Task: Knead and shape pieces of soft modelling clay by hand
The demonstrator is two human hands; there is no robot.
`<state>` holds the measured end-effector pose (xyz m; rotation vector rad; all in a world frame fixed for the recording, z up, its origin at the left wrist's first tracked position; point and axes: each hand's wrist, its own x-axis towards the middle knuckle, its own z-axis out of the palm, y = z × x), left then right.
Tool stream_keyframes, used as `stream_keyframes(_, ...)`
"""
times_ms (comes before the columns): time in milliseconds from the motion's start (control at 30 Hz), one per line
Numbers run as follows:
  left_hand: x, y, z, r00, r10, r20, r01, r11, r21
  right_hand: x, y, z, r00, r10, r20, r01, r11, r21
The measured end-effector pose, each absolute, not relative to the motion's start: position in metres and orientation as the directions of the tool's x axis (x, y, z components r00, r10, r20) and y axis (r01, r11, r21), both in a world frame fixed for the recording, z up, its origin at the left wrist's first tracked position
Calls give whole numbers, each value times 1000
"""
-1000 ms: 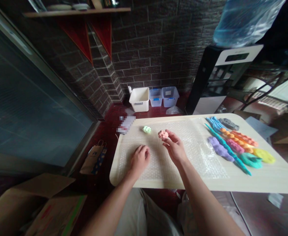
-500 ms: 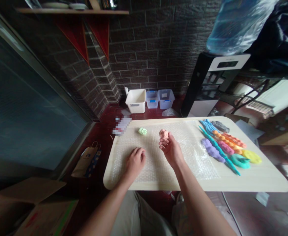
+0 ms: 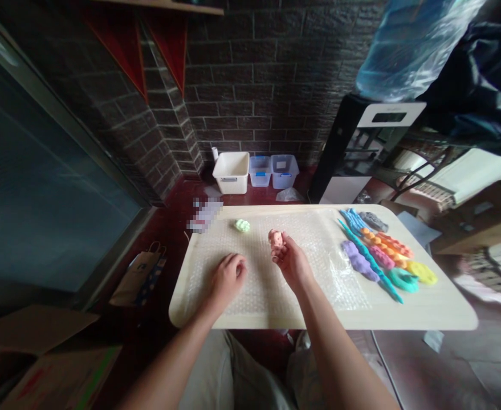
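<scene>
My right hand (image 3: 288,261) pinches a small pink clay lump (image 3: 276,237) at its fingertips, just above the bubble wrap sheet (image 3: 318,250) on the pale table (image 3: 438,307). My left hand (image 3: 227,276) rests on the bubble wrap with its fingers curled under, and nothing shows in it. A small green clay lump (image 3: 242,225) lies alone near the table's far edge, ahead of my left hand.
Several coloured clay pieces (image 3: 382,253) lie in a row at the table's right. On the floor beyond stand a white bin (image 3: 232,172) and two clear bins (image 3: 272,169). A paper bag (image 3: 141,274) and cardboard boxes (image 3: 32,353) sit at the left.
My right hand has closed its fingers round the pink clay lump and lifted it slightly. The left hand stays curled on the wrap. The view has shifted to the right.
</scene>
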<state>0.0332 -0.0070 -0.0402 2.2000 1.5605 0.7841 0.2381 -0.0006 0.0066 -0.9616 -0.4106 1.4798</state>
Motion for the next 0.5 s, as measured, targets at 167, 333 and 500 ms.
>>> stream_keyframes(167,30,-1,-36,280,930,237,731,-366,575,229,-7,12,148,945,-291,-565,-161,-809)
stream_keyframes(333,27,-3,-40,293,920,259,709,-391,587,235,-6,21,286,927,-242,-466,-86,-881)
stream_keyframes(500,24,-5,-46,300,904,304,738,-422,527,299,-10,26,511,849,-131,-323,48,-945)
